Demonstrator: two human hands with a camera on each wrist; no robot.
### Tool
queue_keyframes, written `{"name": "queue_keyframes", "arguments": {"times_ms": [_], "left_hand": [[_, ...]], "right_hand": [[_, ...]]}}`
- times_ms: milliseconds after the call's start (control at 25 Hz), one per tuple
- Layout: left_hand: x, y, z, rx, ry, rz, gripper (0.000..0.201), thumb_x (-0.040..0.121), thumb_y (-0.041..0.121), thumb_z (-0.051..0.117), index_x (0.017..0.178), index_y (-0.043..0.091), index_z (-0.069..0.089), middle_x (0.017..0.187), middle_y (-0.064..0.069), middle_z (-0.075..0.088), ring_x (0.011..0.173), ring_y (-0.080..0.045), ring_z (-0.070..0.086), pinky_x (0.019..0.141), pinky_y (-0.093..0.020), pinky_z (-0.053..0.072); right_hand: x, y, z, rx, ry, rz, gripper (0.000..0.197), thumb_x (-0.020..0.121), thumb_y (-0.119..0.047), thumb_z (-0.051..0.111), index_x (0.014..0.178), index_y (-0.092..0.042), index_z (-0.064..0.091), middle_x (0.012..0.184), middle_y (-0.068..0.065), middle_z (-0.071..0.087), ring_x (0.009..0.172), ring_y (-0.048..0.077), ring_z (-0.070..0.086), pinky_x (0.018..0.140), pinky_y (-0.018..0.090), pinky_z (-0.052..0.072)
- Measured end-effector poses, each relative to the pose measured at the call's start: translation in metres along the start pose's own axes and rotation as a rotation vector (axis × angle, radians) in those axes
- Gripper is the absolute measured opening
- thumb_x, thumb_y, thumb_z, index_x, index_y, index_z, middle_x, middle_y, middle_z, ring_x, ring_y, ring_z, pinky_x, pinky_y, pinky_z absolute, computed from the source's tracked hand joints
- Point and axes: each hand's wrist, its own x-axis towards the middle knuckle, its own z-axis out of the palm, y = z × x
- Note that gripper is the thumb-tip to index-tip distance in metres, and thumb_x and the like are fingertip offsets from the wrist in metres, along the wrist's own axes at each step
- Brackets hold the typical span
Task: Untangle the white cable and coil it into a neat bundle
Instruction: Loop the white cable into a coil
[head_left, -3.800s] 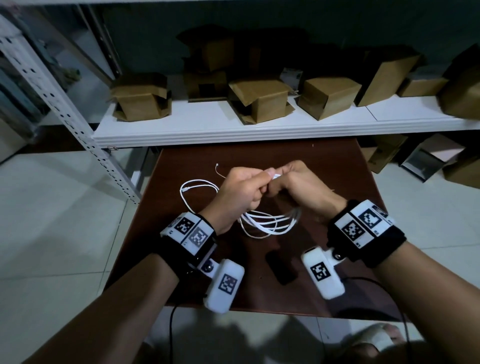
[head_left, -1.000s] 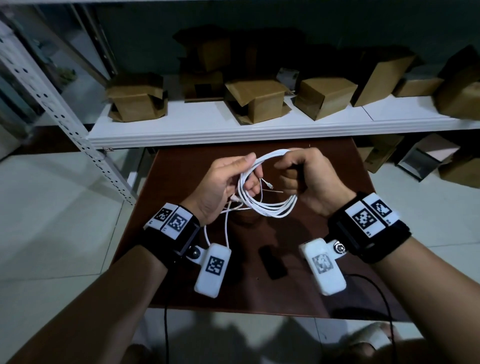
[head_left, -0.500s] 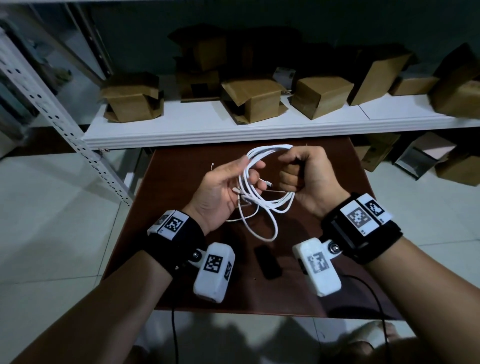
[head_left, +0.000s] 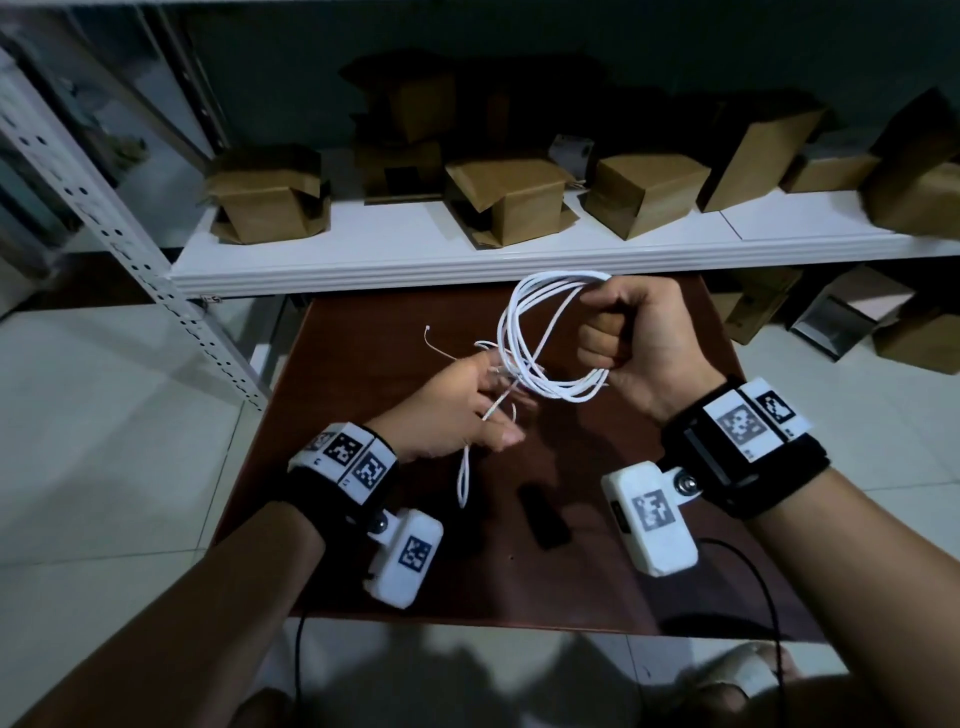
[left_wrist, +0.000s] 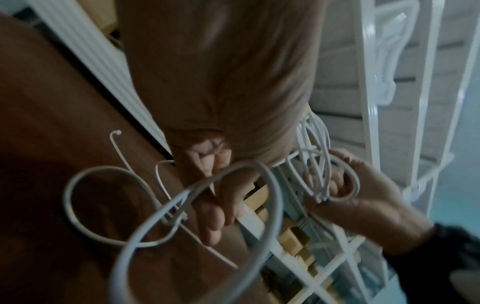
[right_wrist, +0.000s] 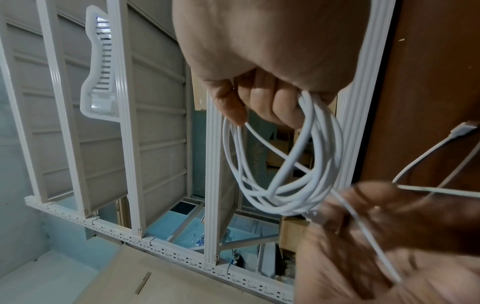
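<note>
Brown table (head_left: 597, 582) | white shelf (head_left: 415, 249) with cardboard boxes (head_left: 511, 200) | right fingers (head_left: 602, 332) fisted round white cable (head_left: 519, 322) | left fingers (head_left: 498, 431) pinch strand

Above a dark brown wooden table (head_left: 613, 561), the right hand (head_left: 641, 343) grips a coiled white cable (head_left: 524, 332), its loops hanging between both hands. The left hand (head_left: 457, 410), to the left and lower, holds the cable's loose end, which dangles below it. Behind the table runs a white shelf board (head_left: 415, 249) bearing a row of brown cardboard boxes (head_left: 511, 200).
</note>
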Motion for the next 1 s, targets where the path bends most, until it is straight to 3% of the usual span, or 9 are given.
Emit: {"name": "queue_keyframes", "arguments": {"times_ms": [40, 120, 200, 280, 360, 480, 640, 800, 1000], "left_hand": [[0.003, -0.008, -0.001, 0.088, 0.02, -0.049, 0.039, 0.096, -0.013, 0.061, 0.125, 0.012, 0.053, 0.115, -0.021, 0.071, 0.08, -0.031, 0.073, 0.06, -0.027, 0.059], [0.004, -0.018, -0.007, 0.391, 0.046, -0.096, 0.009, 0.107, 0.007, 0.048, 0.111, 0.012, 0.055, 0.096, -0.016, 0.075, 0.073, -0.034, 0.072, 0.059, -0.032, 0.056], [-0.001, -0.024, -0.015, 0.807, 0.068, -0.103, 0.017, 0.107, 0.019, 0.048, 0.092, 0.015, 0.054, 0.083, -0.005, 0.071, 0.076, -0.033, 0.07, 0.069, -0.038, 0.055], [-0.01, -0.031, -0.019, 1.065, 0.114, -0.112, 0.024, 0.109, 0.031, 0.045, 0.089, 0.02, 0.049, 0.095, -0.008, 0.069, 0.089, -0.033, 0.068, 0.077, -0.038, 0.047], [-0.015, -0.043, -0.021, 1.181, 0.05, -0.215, 0.02, 0.11, 0.033, 0.043, 0.098, 0.022, 0.054, 0.113, -0.011, 0.069, 0.108, -0.032, 0.066, 0.083, -0.036, 0.044], [-0.018, -0.068, -0.026, 1.258, 0.02, -0.334, 0.02, 0.109, 0.028, 0.045, 0.12, 0.019, 0.059, 0.126, -0.009, 0.067, 0.119, -0.028, 0.064, 0.09, -0.036, 0.045], [-0.016, -0.074, -0.034, 1.291, 0.133, -0.39, 0.022, 0.108, 0.029, 0.045, 0.123, 0.015, 0.055, 0.125, -0.01, 0.068, 0.117, -0.03, 0.065, 0.089, -0.037, 0.046], [-0.013, -0.07, -0.033, 1.239, 0.21, -0.54, 0.041, 0.106, 0.044, 0.049, 0.13, 0.012, 0.047, 0.129, -0.013, 0.064, 0.119, -0.031, 0.063, 0.093, -0.04, 0.047], [-0.009, -0.059, -0.025, 1.238, 0.265, -0.461, 0.058, 0.1, 0.054, 0.055, 0.139, 0.014, 0.04, 0.141, -0.011, 0.05, 0.132, -0.029, 0.049, 0.105, -0.041, 0.043]], "right_hand": [[0.001, -0.002, -0.002, -0.002, 0.005, -0.01, 0.04, 0.08, -0.003, 0.048, 0.068, -0.027, 0.019, 0.05, -0.006, 0.013, 0.04, 0.01, 0.008, 0.038, 0.021, 0.011], [0.002, -0.005, -0.005, -0.014, 0.009, -0.028, 0.039, 0.08, -0.003, 0.048, 0.068, -0.027, 0.02, 0.05, -0.006, 0.013, 0.04, 0.011, 0.009, 0.038, 0.021, 0.012], [0.002, -0.008, -0.007, -0.05, 0.005, -0.044, 0.038, 0.078, -0.004, 0.05, 0.066, -0.027, 0.021, 0.051, -0.005, 0.013, 0.041, 0.012, 0.009, 0.038, 0.021, 0.013], [0.001, -0.011, -0.008, -0.062, 0.016, -0.057, 0.037, 0.076, -0.005, 0.05, 0.065, -0.027, 0.022, 0.053, -0.004, 0.013, 0.042, 0.012, 0.009, 0.038, 0.021, 0.014], [0.0, -0.02, -0.013, -0.035, 0.039, -0.074, 0.037, 0.077, -0.004, 0.049, 0.064, -0.026, 0.023, 0.054, -0.004, 0.013, 0.042, 0.012, 0.01, 0.038, 0.021, 0.014], [0.0, -0.027, -0.016, -0.02, 0.068, -0.079, 0.037, 0.079, -0.005, 0.047, 0.062, -0.027, 0.022, 0.056, -0.003, 0.012, 0.045, 0.012, 0.007, 0.041, 0.023, 0.011], [-0.002, -0.033, -0.017, 0.021, 0.113, -0.118, 0.039, 0.082, -0.004, 0.046, 0.054, -0.026, 0.029, 0.052, -0.005, 0.013, 0.043, 0.011, 0.008, 0.043, 0.025, 0.009], [0.0, -0.048, -0.023, 0.093, 0.105, -0.149, 0.038, 0.085, -0.006, 0.043, 0.059, -0.027, 0.025, 0.051, -0.006, 0.013, 0.042, 0.011, 0.008, 0.04, 0.026, 0.01], [0.002, -0.036, -0.016, 0.02, 0.031, -0.116, 0.039, 0.084, -0.005, 0.043, 0.063, -0.028, 0.02, 0.048, -0.008, 0.012, 0.041, 0.01, 0.006, 0.042, 0.026, 0.006]]}}
